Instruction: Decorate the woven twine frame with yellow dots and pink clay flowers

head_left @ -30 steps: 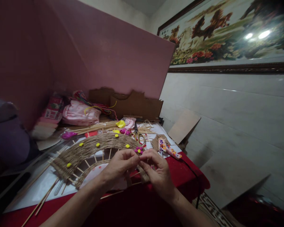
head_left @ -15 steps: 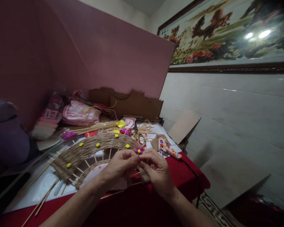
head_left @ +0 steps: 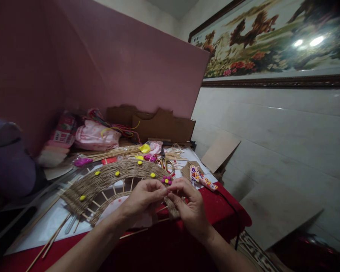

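My left hand (head_left: 147,193) and my right hand (head_left: 189,204) meet fingertip to fingertip, both pinched closed. Whatever lies between the fingers is too small and hidden to name. Behind and below them, on the table, is a woven twine arch (head_left: 102,181) on thin wooden sticks. Several yellow clay dots (head_left: 117,173) sit along its band. Just beyond my fingertips, a flower of magenta petals with a yellow centre (head_left: 166,180) is on the arch. My hands cover part of the arch's right side.
Gold-handled scissors (head_left: 164,163) and a flower-patterned glue gun (head_left: 201,178) with a black cord lie on the right. Bundled sticks (head_left: 110,152), a magenta clay packet (head_left: 82,161) and a pink cloth bundle (head_left: 98,135) are farther back. A red cloth (head_left: 223,211) covers the table edge.
Almost nothing differs. Both hands stay in the same place, fingertips still pinched together, with only a slight shift of the fingers.
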{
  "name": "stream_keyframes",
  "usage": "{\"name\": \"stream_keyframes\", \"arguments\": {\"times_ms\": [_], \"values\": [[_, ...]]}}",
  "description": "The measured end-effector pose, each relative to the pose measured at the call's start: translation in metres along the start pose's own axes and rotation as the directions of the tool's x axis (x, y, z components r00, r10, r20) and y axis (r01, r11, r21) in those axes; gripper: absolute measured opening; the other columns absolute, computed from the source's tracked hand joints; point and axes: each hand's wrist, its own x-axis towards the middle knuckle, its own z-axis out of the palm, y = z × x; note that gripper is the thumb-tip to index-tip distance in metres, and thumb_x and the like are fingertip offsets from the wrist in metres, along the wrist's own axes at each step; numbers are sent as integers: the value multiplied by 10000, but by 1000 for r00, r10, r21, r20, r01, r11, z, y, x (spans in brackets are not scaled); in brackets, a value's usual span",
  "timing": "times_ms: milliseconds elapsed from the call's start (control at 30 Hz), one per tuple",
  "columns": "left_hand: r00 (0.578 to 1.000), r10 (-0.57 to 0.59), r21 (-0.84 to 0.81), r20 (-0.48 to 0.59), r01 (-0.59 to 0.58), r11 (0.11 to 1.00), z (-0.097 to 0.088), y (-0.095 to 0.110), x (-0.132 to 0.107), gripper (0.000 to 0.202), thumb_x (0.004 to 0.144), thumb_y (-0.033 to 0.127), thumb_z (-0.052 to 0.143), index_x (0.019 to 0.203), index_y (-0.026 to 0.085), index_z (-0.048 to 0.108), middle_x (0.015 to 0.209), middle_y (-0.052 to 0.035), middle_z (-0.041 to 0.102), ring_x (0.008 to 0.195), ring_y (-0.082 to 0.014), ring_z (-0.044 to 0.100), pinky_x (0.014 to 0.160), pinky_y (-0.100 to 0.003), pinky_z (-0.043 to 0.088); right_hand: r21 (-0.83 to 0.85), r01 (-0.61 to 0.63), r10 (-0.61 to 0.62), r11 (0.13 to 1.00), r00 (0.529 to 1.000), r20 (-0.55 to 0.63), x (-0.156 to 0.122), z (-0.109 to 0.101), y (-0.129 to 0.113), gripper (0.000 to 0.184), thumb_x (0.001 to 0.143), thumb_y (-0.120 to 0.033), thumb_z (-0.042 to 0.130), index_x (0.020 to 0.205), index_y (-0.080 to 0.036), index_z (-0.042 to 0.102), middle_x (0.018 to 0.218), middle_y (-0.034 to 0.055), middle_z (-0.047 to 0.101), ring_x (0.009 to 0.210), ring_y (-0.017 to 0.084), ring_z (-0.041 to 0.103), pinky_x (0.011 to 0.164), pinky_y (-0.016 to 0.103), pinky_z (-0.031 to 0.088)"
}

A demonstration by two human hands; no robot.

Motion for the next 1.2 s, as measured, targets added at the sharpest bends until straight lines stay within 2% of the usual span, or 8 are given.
{"name": "stream_keyframes", "arguments": {"times_ms": [200,600,667,767,867,967,1067,1200], "values": [[1000,-5,-21,-13,5,1000,-1,-1,0,341,665,449,695,704,142,551,451,70,431,347,-24,295,341,-163,207,-31,1,-1,1000,1000,-8,-1,-1,-1,57,833,-179,568,806,-189,617,788,25,548,716,143,515,599,260,409],[1000,-5,25,-21,5,1000,1,2,-2,341,680,463,674,667,145,550,432,72,415,355,-30,283,352,-173,197,-68,-24,23,997,1000,-19,-4,-1,2,46,835,-188,566,823,-189,610,800,30,563,722,146,529,610,262,424],[999,23,41,-47,-21,999,2,3,-1,343,707,477,642,706,141,573,450,73,410,373,-35,284,364,-177,203,-72,-35,33,997,999,-29,-3,-1,2,42,836,-189,565,820,-188,604,804,30,563,715,142,531,603,258,425],[975,146,158,-165,-120,980,0,4,1,319,753,460,597,785,142,601,512,57,447,436,-56,347,417,-189,266,-101,-55,51,993,998,-49,-4,-3,5,42,842,-193,558,821,-188,594,815,31,572,721,144,542,614,258,432],[895,330,484,-300,-156,861,-5,3,2,251,792,398,559,803,154,615,602,16,540,537,-96,449,512,-220,341,-213,-77,62,974,995,-76,-4,-6,14,61,846,-177,545,807,-187,590,791,31,583,734,152,551,632,262,429],[826,464,793,-320,-34,608,-9,0,0,216,832,337,498,827,168,631,668,-21,616,597,-135,520,577,-253,357,-368,-77,63,927,997,-50,-3,-8,22,96,843,-151,529,781,-190,591,781,35,583,736,161,551,638,266,423],[821,486,898,-301,72,434,-9,-1,-2,191,847,280,466,850,179,628,735,-43,662,655,-161,581,611,-263,364,-478,-44,45,877,999,-11,0,-6,26,103,836,-139,527,781,-192,595,795,45,594,759,174,557,664,276,422],[819,472,909,-327,136,394,-8,-2,-2,181,854,265,453,845,195,621,758,-45,682,702,-171,618,628,-256,377,-550,13,13,835,999,43,4,-2,27,99,844,-147,522,812,-196,601,801,50,614,774,179,572,684,279,416]]}}
